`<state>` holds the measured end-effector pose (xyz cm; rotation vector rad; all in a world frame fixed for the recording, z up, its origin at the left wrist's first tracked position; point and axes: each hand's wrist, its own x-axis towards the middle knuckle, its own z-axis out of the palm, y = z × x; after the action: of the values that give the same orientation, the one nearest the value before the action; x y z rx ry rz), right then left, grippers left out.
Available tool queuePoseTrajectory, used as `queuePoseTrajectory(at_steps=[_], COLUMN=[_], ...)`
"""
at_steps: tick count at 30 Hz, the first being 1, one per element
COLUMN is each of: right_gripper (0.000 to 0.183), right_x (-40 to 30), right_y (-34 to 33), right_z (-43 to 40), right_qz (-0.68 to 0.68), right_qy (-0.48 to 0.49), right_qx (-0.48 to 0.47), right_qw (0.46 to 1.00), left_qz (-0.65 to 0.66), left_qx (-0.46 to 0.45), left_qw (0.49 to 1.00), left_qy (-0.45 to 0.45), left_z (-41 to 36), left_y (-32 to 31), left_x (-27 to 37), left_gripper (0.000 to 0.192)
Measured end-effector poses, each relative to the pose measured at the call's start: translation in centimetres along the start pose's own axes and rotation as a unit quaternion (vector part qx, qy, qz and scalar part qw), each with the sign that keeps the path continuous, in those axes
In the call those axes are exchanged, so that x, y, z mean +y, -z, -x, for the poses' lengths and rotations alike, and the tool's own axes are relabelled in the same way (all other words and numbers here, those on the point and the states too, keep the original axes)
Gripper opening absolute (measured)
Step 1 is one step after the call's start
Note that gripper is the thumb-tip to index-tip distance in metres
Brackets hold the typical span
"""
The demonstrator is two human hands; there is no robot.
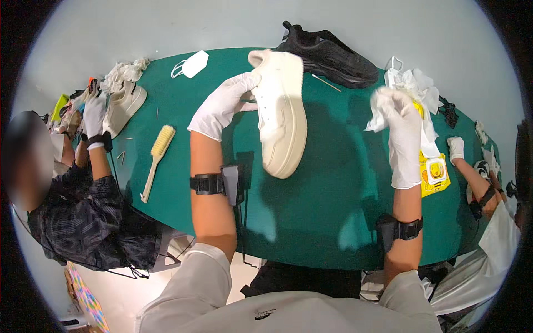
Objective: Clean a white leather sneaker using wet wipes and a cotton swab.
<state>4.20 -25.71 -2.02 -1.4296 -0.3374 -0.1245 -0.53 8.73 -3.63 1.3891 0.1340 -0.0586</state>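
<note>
A white sneaker (280,112) is held up over the green table by my left hand (231,102), gloved in white, with the fingers at the shoe's collar and laceless upper. The shoe's side and sole edge face me, its toe towards my body. My right hand (395,106), also gloved, is closed on a white wipe (376,111), to the right of the shoe. Beyond the sneaker lies a black sneaker (333,56), with a cotton swab (326,82) beside it. Below my right hand is a yellow pack of wipes (435,175).
A wooden-handled brush (158,160) and a white face mask (195,64) lie on the left. Crumpled white wipes (418,85) are at the back right. One co-worker sits at left near another white sneaker (125,108); another person's gloved hand (456,147) rests at right.
</note>
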Motion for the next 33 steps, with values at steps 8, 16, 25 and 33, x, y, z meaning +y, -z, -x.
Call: queuePoseTrajectory(at_steps=[8,16,25,33], right_gripper=[0.02,0.014,0.017,0.041], right_x=[0.2,0.5,-3.4,-1.6], right_y=[-11.7,-12.0,-6.8,-2.7], right_z=[-2.4,3.2,3.6,0.8], right_qz=[0.197,0.424,0.075,-0.39], right_qy=[0.304,0.392,-0.052,-0.184], right_qx=[-0.123,-0.297,-0.388,-0.113], right_qw=[0.924,0.761,0.917,0.895], left_qz=[-0.12,-0.171,-0.203,-0.193], left_qx=[-0.012,0.087,0.061,0.186], left_qw=[0.991,0.981,0.976,0.964], left_qy=[-0.063,-0.026,-0.043,-0.005], left_z=[1.0,1.1,-1.2,1.3], left_y=[-3.8,-3.8,-3.4,0.4], left_x=[3.3,3.1,1.4,2.6], left_gripper=[0.041,0.043,0.042,0.051])
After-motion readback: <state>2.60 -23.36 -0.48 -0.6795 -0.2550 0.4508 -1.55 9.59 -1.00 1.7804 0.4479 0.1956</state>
